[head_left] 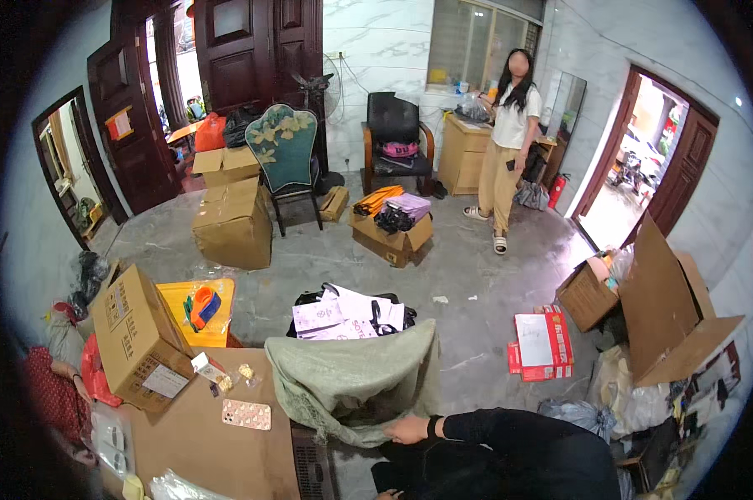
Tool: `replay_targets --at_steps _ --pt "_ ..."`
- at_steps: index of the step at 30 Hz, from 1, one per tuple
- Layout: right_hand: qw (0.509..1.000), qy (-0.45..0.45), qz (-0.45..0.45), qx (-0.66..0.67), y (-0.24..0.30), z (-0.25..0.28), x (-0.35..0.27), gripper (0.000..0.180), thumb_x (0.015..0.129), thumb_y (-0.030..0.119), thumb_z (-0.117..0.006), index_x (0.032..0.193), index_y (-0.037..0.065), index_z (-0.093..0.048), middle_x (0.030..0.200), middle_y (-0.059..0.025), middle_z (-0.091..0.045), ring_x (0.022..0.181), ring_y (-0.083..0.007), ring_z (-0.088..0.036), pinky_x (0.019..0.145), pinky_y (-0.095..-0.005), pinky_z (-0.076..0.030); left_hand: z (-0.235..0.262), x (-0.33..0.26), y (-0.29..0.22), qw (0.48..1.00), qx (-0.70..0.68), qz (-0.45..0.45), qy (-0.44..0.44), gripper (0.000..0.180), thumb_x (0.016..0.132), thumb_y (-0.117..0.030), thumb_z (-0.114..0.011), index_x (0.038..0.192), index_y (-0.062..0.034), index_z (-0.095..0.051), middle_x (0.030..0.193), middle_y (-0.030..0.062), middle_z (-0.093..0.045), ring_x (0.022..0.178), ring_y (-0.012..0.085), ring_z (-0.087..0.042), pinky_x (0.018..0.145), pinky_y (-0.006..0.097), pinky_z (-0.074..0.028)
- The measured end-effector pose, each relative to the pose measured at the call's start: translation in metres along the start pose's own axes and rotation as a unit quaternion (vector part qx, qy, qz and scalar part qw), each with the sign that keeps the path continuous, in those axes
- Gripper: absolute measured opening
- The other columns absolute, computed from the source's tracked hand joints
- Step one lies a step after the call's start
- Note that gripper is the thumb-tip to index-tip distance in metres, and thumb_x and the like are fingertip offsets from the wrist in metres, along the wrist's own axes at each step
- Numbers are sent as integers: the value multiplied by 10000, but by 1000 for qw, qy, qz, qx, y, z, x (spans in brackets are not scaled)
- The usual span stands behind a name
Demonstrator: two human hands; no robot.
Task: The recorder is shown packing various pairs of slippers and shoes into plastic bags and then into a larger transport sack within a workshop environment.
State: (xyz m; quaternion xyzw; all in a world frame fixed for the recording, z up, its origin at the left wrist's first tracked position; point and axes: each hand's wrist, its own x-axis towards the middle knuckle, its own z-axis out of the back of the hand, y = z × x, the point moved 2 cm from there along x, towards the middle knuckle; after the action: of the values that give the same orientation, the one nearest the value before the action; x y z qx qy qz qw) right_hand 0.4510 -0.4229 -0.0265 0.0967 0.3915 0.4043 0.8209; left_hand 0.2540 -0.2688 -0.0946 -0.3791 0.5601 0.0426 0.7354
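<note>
A pale green woven sack [351,362] hangs in folds at the middle, beside the brown tabletop's right edge. My right hand [408,429], with a dark band at the wrist and a black sleeve, has its fingers closed on the sack's near rim. Only a sliver of my left hand [389,495] shows at the lower edge; its fingers are mostly cut off, and what they touch is hidden. Just beyond the sack, lilac printed paper bags [343,318] lie in an opened black plastic bag [408,317] on the floor.
On the brown tabletop [201,450] are a patterned phone case [246,414] and a large carton [139,337]. A co-worker's red dotted sleeve [51,383] is at left. Another person [510,142] stands at the back. Cartons [233,225] and a red box [543,343] sit on the floor.
</note>
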Motion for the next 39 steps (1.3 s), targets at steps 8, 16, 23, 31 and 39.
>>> replay_targets --at_steps 8,16,23,31,39 --pt "991 -97 92 -11 40 38 -19 369 847 206 -470 1162 19 -428 1044 -181 -511 926 -342 -514 756 -431 -420 -10 39 -8 993 59 -101 0 361 888 -214 -400 1217 -68 -429 1283 135 -389 1148 305 -385 910 425 -359" --pt "911 -397 67 -82 17 104 -5 571 830 315 -494 1290 48 -287 1317 -161 -300 1240 -327 -240 997 -475 -224 29 59 -27 991 107 -81 -16 365 889 -232 -405 1206 -53 -432 1281 148 -384 1150 315 -379 913 428 -355" --pt "984 -154 -17 -93 -53 119 16 669 763 361 -591 1302 107 -286 1219 -153 -418 1115 -311 -402 903 -476 -321 42 66 -41 988 150 -46 -3 372 890 -247 -409 1197 -40 -435 1280 159 -379 1151 324 -374 916 431 -353" --pt "966 -234 -4 -106 -62 98 22 523 860 277 -486 1316 142 -270 1261 -139 -367 1138 -312 -370 901 -516 -298 84 40 -133 933 347 62 -75 528 877 -361 -418 1269 -17 -342 1317 204 -307 1200 400 -282 954 490 -295" --pt "958 -258 0 -123 -65 100 14 515 865 275 -461 1319 128 -267 1251 -155 -364 1122 -334 -374 922 -550 -267 135 96 -120 942 254 179 -129 453 911 -359 -294 1272 -98 -381 1354 105 -304 1213 290 -325 982 515 -214"
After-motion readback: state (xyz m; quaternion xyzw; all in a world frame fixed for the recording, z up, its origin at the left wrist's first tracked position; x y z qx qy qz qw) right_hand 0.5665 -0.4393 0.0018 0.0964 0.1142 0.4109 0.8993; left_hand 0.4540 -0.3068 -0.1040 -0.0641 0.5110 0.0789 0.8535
